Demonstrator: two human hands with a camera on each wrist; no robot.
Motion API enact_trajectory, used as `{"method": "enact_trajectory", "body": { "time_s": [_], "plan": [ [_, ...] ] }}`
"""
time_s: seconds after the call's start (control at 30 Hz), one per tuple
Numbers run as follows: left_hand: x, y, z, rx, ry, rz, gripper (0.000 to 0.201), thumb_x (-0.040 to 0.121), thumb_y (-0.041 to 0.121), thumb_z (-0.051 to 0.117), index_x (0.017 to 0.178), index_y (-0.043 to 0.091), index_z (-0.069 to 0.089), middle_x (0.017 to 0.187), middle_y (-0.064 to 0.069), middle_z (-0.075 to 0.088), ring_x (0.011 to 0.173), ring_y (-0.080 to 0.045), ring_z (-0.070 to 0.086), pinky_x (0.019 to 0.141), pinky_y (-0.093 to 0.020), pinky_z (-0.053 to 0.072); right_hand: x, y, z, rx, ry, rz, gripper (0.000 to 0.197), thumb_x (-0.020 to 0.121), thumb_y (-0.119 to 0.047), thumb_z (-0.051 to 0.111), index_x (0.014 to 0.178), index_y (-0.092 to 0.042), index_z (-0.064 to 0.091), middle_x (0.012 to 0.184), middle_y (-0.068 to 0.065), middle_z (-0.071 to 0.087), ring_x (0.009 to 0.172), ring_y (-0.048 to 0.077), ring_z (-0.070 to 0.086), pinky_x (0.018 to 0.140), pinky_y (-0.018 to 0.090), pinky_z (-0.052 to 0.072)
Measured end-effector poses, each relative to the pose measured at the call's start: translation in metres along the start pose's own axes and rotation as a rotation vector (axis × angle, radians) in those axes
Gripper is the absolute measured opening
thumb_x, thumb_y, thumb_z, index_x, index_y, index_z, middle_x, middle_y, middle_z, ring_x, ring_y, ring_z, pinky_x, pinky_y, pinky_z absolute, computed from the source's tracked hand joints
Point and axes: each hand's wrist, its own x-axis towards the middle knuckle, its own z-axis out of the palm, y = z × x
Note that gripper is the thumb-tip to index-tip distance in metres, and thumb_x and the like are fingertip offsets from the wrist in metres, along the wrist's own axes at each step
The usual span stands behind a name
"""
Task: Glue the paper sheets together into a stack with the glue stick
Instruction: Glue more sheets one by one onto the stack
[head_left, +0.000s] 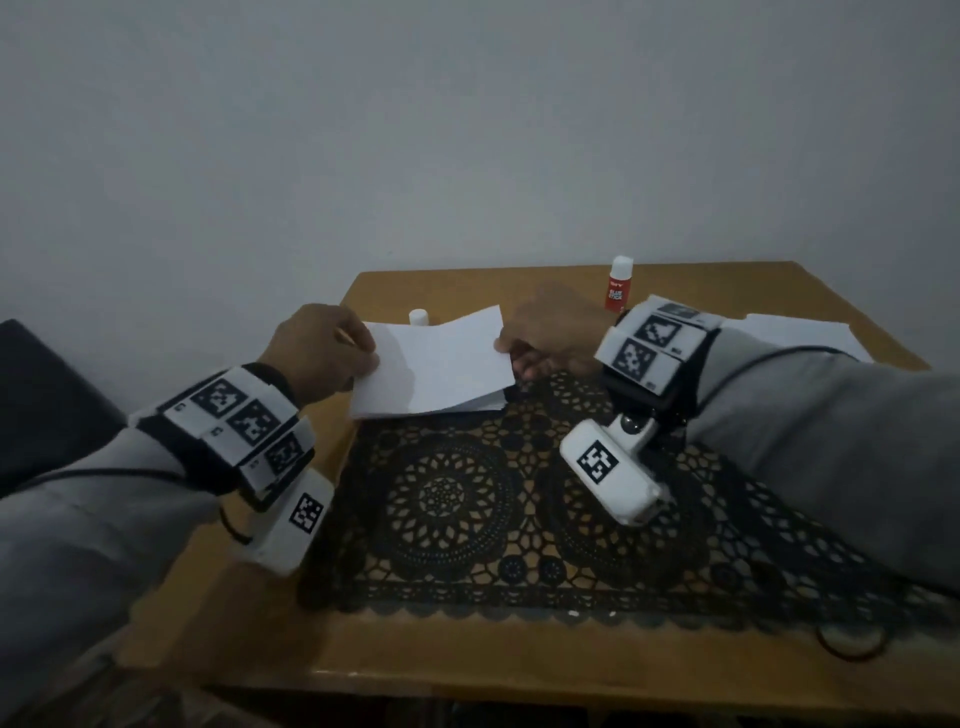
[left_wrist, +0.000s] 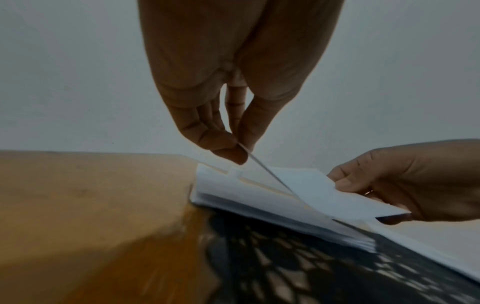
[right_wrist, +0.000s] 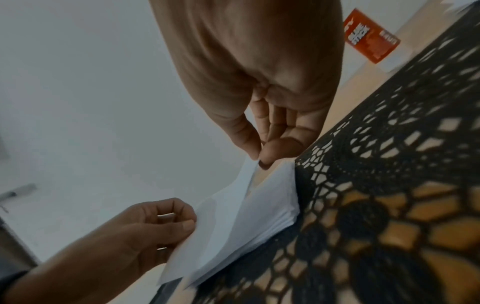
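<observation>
A white paper sheet (head_left: 441, 353) hangs just above a stack of sheets (head_left: 431, 405) at the far side of the table. My left hand (head_left: 371, 358) pinches its left edge between thumb and fingers (left_wrist: 228, 148). My right hand (head_left: 501, 345) pinches its right edge, seen close in the right wrist view (right_wrist: 259, 159). The sheet (left_wrist: 324, 195) sags in the middle over the stack (left_wrist: 272, 214). A red glue stick (head_left: 618, 286) stands upright behind my right hand, its label (right_wrist: 371, 39) showing. Its white cap (head_left: 418, 317) sits behind the sheet.
A black lace mat (head_left: 519, 493) covers the middle of the wooden table (head_left: 467, 665). More loose white sheets (head_left: 800, 332) lie at the far right. A grey wall rises behind the table. A dark object (head_left: 47, 395) stands left of the table.
</observation>
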Motion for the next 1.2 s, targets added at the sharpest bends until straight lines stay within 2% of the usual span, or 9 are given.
{"method": "enact_trajectory", "body": {
  "time_s": [0.13,0.27,0.37,0.43,0.53,0.63,0.73,0.87,1.2],
  "plan": [
    [0.020,-0.008,0.008,0.134,-0.106,-0.012,0.013,0.079,0.006,0.073,0.077,0.016,0.065,0.082,-0.004,0.062,0.072,-0.019,0.059,0.069,-0.030,0.050,0.026,0.002,0.011,-0.147,-0.002,0.035,0.009,0.089,-0.002,0.065,0.085,0.002,0.058,0.082,0.018,0.065,0.061,0.022,0.060,0.065,0.032,0.056],
    [0.025,-0.008,0.013,0.267,-0.189,-0.005,0.017,0.077,0.010,0.076,0.085,0.016,0.063,0.081,0.000,0.054,0.077,-0.019,0.054,0.059,-0.022,0.041,0.041,0.011,0.016,-0.235,0.003,-0.013,0.012,0.086,-0.005,0.070,0.089,0.005,0.064,0.095,0.024,0.070,0.074,0.027,0.065,0.080,0.042,0.059],
    [0.022,-0.008,0.013,0.342,-0.209,-0.007,0.022,0.077,0.015,0.077,0.092,0.016,0.062,0.092,-0.001,0.051,0.087,-0.021,0.052,0.055,-0.021,0.037,0.038,0.012,0.016,-0.252,-0.015,-0.023,0.021,0.088,-0.012,0.070,0.091,0.008,0.066,0.089,0.021,0.071,0.067,0.026,0.065,0.072,0.038,0.061],
    [0.018,-0.008,0.013,0.377,-0.185,0.015,0.022,0.079,0.018,0.076,0.096,0.016,0.062,0.099,-0.003,0.052,0.090,-0.020,0.051,0.062,-0.024,0.039,0.030,0.014,0.011,-0.232,-0.005,-0.037,0.022,0.090,-0.013,0.066,0.089,0.009,0.065,0.081,0.019,0.070,0.060,0.025,0.064,0.061,0.035,0.059],
    [0.006,0.002,0.013,0.411,-0.037,0.185,0.016,0.083,0.020,0.071,0.095,0.018,0.062,0.099,-0.003,0.054,0.090,-0.019,0.051,0.076,-0.029,0.038,0.002,0.021,-0.004,-0.400,0.064,-0.211,0.022,0.091,-0.014,0.057,0.088,0.007,0.064,0.078,0.016,0.069,0.064,0.027,0.066,0.061,0.036,0.057],
    [-0.005,0.025,0.020,0.360,0.044,0.412,0.011,0.084,0.015,0.069,0.089,0.021,0.061,0.093,-0.001,0.053,0.080,-0.018,0.055,0.073,-0.027,0.037,-0.035,0.040,-0.027,-0.665,0.095,-0.414,0.019,0.090,-0.019,0.056,0.087,-0.002,0.063,0.085,0.013,0.066,0.077,0.027,0.062,0.068,0.037,0.051],
    [-0.014,0.057,0.037,0.338,-0.025,0.587,0.010,0.084,0.012,0.067,0.087,0.020,0.063,0.089,0.003,0.055,0.078,-0.013,0.056,0.070,-0.024,0.037,-0.060,0.066,-0.059,-0.807,0.146,-0.435,0.016,0.091,-0.023,0.056,0.078,-0.012,0.056,0.081,0.004,0.060,0.074,0.019,0.056,0.069,0.036,0.052],
    [-0.027,0.106,0.077,0.348,-0.173,0.738,0.011,0.088,0.017,0.064,0.098,0.015,0.066,0.099,0.000,0.062,0.088,-0.013,0.057,0.073,-0.020,0.039,-0.071,0.101,-0.112,-0.843,0.292,-0.312,0.015,0.087,-0.023,0.059,0.078,-0.011,0.059,0.081,0.003,0.062,0.074,0.018,0.055,0.069,0.037,0.050],
    [-0.023,0.179,0.169,0.584,-0.557,0.712,0.059,0.085,0.038,0.068,0.138,0.021,0.047,0.142,0.000,0.046,0.120,-0.018,0.050,0.101,-0.030,0.037,-0.066,0.129,-0.144,-0.772,0.408,-0.258,0.017,0.086,-0.017,0.060,0.086,-0.001,0.065,0.087,0.010,0.067,0.082,0.027,0.062,0.077,0.045,0.055]
  ]
}}
